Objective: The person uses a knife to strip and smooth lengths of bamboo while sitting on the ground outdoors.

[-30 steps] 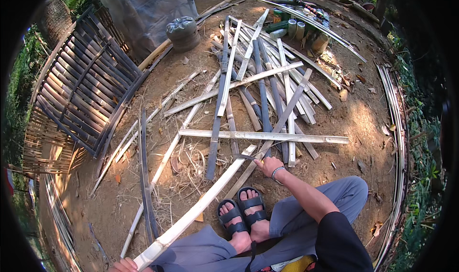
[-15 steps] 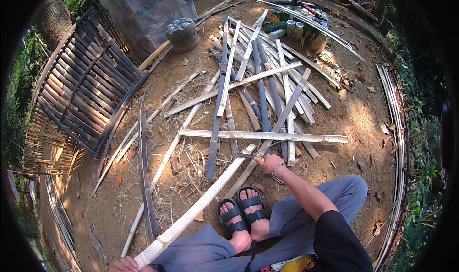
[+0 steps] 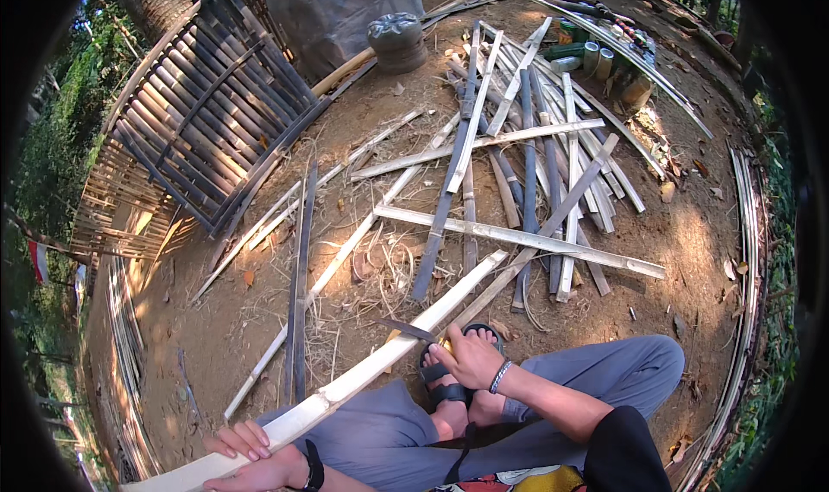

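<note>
A long pale split bamboo strip (image 3: 371,369) runs slantwise from the lower left across my lap, its far end resting near the other strips. My left hand (image 3: 250,459) is wrapped round its near part, a black band on that wrist. My right hand (image 3: 471,360), with a beaded bracelet at the wrist, grips the handle of a knife (image 3: 409,329). The dark blade lies across the strip, around its middle, apparently touching it. Just beyond and below that hand are my feet in black sandals (image 3: 447,393).
Split bamboo strips (image 3: 518,138) lie in a loose pile ahead, with a long strip (image 3: 527,240) crossing in front. A slatted bamboo bench (image 3: 216,103) leans at the left. Jars and bottles (image 3: 596,58) stand far right. Thin shavings (image 3: 380,263) litter the soil.
My right hand has drawn the knife along the strip toward me. My left hand and wrist show more fully now. The whole scene has shifted to the right in the view.
</note>
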The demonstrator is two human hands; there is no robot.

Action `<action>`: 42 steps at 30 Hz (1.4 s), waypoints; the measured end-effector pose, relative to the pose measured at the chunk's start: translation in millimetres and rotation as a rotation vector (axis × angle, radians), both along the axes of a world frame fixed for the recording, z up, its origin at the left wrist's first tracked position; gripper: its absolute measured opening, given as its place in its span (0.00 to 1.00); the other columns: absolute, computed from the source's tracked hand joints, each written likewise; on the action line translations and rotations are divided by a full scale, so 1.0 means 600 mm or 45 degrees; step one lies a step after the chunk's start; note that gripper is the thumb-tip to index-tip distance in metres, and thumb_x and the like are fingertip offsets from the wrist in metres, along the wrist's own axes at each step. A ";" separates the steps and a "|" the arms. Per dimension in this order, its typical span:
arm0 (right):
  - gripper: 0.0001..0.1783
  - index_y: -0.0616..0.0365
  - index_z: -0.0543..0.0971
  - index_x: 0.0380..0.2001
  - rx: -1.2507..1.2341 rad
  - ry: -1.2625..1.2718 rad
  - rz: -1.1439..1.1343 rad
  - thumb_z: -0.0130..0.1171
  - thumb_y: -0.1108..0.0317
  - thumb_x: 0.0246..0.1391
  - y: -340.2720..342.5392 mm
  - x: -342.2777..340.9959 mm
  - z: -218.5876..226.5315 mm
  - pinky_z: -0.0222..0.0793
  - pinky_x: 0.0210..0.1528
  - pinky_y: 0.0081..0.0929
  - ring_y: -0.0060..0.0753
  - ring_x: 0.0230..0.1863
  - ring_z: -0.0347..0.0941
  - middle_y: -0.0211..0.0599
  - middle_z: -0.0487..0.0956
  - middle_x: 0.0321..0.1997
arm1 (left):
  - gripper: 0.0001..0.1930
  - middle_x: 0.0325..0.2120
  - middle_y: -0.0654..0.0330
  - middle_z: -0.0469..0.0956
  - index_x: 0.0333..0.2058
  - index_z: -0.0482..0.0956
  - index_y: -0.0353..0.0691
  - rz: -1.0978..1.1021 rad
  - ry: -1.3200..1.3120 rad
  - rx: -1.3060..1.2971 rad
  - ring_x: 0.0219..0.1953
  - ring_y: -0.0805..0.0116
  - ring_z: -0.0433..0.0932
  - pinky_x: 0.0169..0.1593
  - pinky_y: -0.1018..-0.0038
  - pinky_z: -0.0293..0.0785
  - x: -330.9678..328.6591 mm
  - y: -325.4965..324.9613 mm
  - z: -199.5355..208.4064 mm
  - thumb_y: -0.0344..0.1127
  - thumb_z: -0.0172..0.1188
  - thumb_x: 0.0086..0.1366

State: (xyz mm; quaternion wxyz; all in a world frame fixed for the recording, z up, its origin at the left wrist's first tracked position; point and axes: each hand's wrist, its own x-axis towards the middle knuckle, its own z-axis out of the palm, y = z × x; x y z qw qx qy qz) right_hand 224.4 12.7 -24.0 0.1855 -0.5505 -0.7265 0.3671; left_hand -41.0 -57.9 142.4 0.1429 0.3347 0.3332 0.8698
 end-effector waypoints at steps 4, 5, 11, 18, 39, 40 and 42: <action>0.22 0.62 0.64 0.34 -0.012 0.182 0.230 0.47 0.50 0.63 -0.054 -0.052 0.124 0.72 0.25 0.50 0.61 0.24 0.75 0.55 0.76 0.26 | 0.28 0.10 0.66 0.55 0.24 0.58 0.45 -0.041 -0.032 0.046 0.09 0.78 0.52 0.14 0.83 0.50 0.038 0.018 0.019 0.65 0.38 0.68; 0.21 0.61 0.64 0.34 0.029 0.124 0.268 0.47 0.51 0.64 -0.064 -0.058 0.137 0.72 0.24 0.48 0.59 0.24 0.76 0.53 0.76 0.27 | 0.28 0.10 0.66 0.55 0.24 0.58 0.45 -0.029 -0.026 0.048 0.09 0.78 0.52 0.14 0.83 0.50 0.039 0.017 0.023 0.65 0.38 0.68; 0.17 0.61 0.66 0.34 -0.020 -0.045 0.105 0.50 0.55 0.61 -0.079 -0.052 0.110 0.73 0.21 0.45 0.53 0.21 0.76 0.50 0.77 0.23 | 0.27 0.11 0.66 0.55 0.24 0.58 0.44 0.023 -0.022 0.079 0.09 0.78 0.53 0.14 0.82 0.50 0.045 -0.001 0.024 0.64 0.38 0.68; 0.18 0.59 0.69 0.30 0.181 -0.208 -0.057 0.48 0.53 0.62 -0.068 -0.029 0.053 0.73 0.20 0.44 0.50 0.17 0.76 0.45 0.77 0.18 | 0.26 0.13 0.66 0.55 0.24 0.59 0.44 -0.035 0.059 0.049 0.11 0.78 0.54 0.16 0.81 0.49 0.047 -0.001 0.014 0.63 0.38 0.66; 0.22 0.63 0.70 0.31 -0.146 -0.127 0.078 0.42 0.52 0.65 -0.037 0.022 0.091 0.70 0.26 0.53 0.61 0.23 0.75 0.56 0.75 0.17 | 0.29 0.08 0.69 0.54 0.23 0.56 0.46 -0.246 0.316 0.209 0.06 0.80 0.51 0.13 0.85 0.48 0.066 -0.017 0.012 0.67 0.44 0.65; 0.21 0.61 0.69 0.30 -0.071 -0.052 0.120 0.43 0.52 0.65 -0.051 0.012 0.125 0.69 0.24 0.52 0.60 0.20 0.74 0.54 0.74 0.15 | 0.29 0.07 0.70 0.54 0.22 0.56 0.47 -0.232 0.246 0.252 0.06 0.81 0.52 0.12 0.85 0.51 0.065 -0.019 0.010 0.66 0.49 0.64; 0.20 0.58 0.68 0.29 -0.113 0.046 0.188 0.44 0.51 0.65 -0.069 -0.004 0.182 0.68 0.20 0.49 0.57 0.17 0.73 0.50 0.73 0.12 | 0.27 0.05 0.70 0.55 0.19 0.55 0.48 -0.524 0.230 0.370 0.05 0.82 0.52 0.11 0.85 0.52 0.060 -0.015 0.013 0.59 0.53 0.64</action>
